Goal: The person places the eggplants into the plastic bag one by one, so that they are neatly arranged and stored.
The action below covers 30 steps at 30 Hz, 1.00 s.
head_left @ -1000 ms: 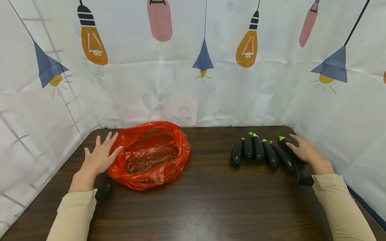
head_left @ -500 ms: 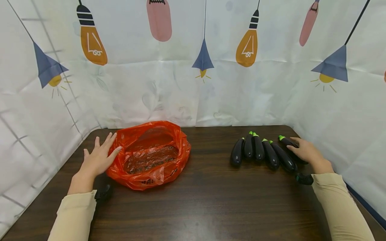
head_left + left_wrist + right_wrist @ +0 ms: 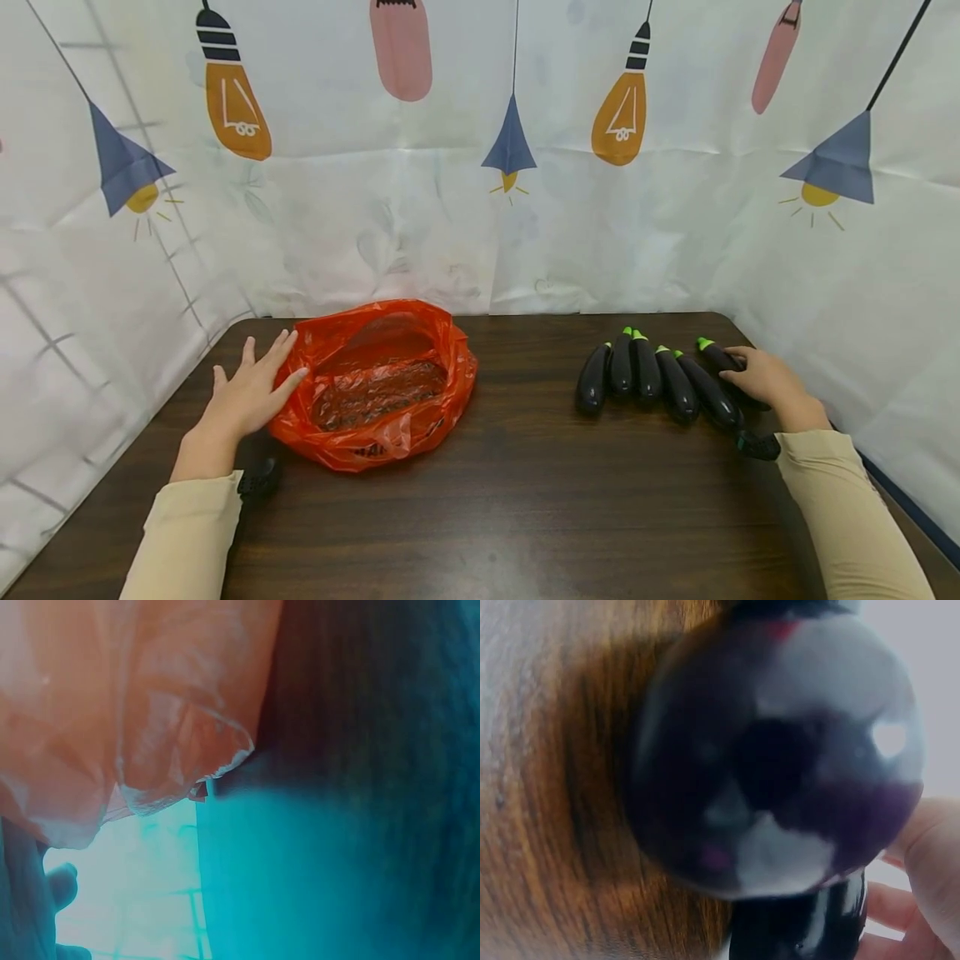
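Spread fingers of my left hand touch the left side of a red plastic bag, whose mouth gapes upward. In the left wrist view the bag fills the upper left, with part of the hand below it. Over at the right, my right hand grips the rightmost eggplant from above, its green stem end pointing away. Several more dark eggplants lie side by side just left of it. A rounded, glossy eggplant end looms large in the right wrist view, beside the thumb and fingers.
Everything rests on a dark wood-grain table. White cloth printed with lamps and bulbs hangs behind it and along both sides. Black wrist-worn devices sit under the forearms.
The right hand's fingers and thumb have drawn in around the rightmost eggplant. The left hand stays by the bag, and the head view has shifted slightly.
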Tool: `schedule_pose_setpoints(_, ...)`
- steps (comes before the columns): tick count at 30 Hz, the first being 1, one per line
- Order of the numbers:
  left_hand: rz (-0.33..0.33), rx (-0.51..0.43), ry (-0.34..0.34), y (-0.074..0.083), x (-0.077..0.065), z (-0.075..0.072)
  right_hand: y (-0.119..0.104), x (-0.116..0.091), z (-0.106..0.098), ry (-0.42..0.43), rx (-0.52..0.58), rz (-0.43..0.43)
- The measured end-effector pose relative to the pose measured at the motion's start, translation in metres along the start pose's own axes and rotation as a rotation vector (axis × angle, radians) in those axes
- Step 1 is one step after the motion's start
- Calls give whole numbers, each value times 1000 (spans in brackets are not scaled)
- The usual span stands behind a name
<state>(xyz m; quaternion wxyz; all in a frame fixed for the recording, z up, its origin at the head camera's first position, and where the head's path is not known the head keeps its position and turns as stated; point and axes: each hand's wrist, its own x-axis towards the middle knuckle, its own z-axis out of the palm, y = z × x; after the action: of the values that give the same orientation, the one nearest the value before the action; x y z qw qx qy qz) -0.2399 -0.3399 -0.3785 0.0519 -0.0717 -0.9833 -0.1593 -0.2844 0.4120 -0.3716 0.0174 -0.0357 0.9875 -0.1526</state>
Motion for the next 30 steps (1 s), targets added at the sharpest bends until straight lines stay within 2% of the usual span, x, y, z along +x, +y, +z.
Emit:
schedule_pose_setpoints(14, 29, 81, -3, -1, -1, 0, -3, -4, -6, -6, 13, -5)
schedule_pose_setpoints(22, 41, 88, 2, -3, -1, -1, -20, -6, -20, 21, -8, -40)
schedule_pose_setpoints(30, 34, 79, -1, -4, 0, 0, -41, -7, -31, 3, -16, -76)
